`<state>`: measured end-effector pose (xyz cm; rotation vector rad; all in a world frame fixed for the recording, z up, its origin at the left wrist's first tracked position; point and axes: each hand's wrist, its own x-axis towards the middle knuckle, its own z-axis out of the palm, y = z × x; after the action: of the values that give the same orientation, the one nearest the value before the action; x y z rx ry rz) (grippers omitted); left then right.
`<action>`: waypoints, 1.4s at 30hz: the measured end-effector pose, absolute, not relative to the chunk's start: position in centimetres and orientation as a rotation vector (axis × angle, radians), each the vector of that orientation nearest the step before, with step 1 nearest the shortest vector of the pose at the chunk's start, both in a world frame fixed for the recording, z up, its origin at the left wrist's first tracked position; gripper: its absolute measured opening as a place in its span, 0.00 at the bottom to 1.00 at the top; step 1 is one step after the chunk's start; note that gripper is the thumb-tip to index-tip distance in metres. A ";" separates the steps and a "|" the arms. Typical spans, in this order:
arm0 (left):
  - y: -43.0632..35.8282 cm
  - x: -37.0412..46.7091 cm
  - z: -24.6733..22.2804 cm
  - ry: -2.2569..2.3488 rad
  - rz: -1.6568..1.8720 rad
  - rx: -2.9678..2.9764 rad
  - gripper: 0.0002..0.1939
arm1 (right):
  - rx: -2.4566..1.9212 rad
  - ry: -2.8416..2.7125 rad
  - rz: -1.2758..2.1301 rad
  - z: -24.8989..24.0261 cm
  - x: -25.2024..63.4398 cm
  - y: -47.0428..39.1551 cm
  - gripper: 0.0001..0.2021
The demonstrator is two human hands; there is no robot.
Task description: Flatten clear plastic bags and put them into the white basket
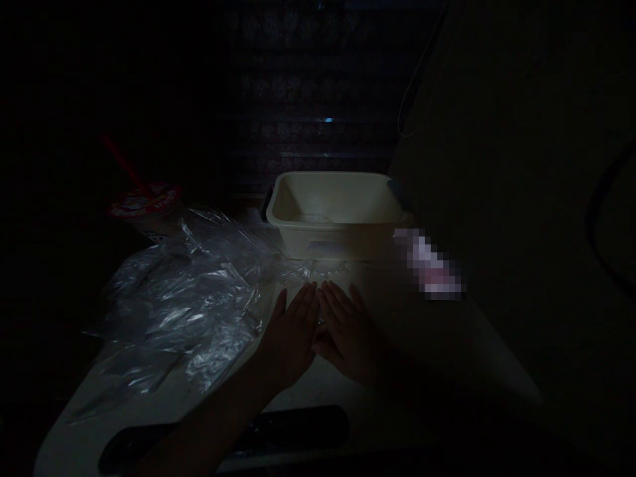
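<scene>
In dim light, my left hand (292,334) lies palm down on the pale table (318,391), fingers stretched out and thumb apart. My right hand (348,334) rests flat close beside it, with the fingertips of both hands nearly meeting. A thin piece of clear plastic (298,270) shows just beyond the fingertips, and a small glint appears between the hands. What lies under my palms is hidden. To the left spreads a crumpled heap of clear plastic bags (199,305).
A cream plastic basin (338,240) stands behind my hands. At the back left is a cup (149,215) with a red straw. A dark long object (298,427) lies along the near edge. A blurred pinkish-white item (432,268) is on the right.
</scene>
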<state>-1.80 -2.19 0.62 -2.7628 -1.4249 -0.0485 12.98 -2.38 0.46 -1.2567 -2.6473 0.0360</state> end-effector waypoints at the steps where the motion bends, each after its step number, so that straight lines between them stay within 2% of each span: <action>1: -2.2 -1.8 0.6 -1.426 -0.046 -2.759 0.26 | -1.266 -2.649 0.032 0.4 13.0 -2.4 0.32; 24: -2.3 -1.5 1.0 -1.459 0.005 -2.731 0.25 | -1.296 -2.643 0.022 0.4 12.9 -2.4 0.33; 36: -2.7 -1.4 0.9 -1.578 -0.134 -2.571 0.26 | -1.327 -2.652 0.055 0.5 12.9 -2.5 0.33; 42: -2.3 -1.7 0.7 -1.338 -0.178 -2.789 0.24 | -1.317 -2.641 0.052 0.4 12.9 -2.4 0.34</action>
<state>-1.75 -2.33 0.72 -2.7887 -1.3383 -0.1777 12.87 -2.40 0.44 -1.3169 -2.6412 0.0515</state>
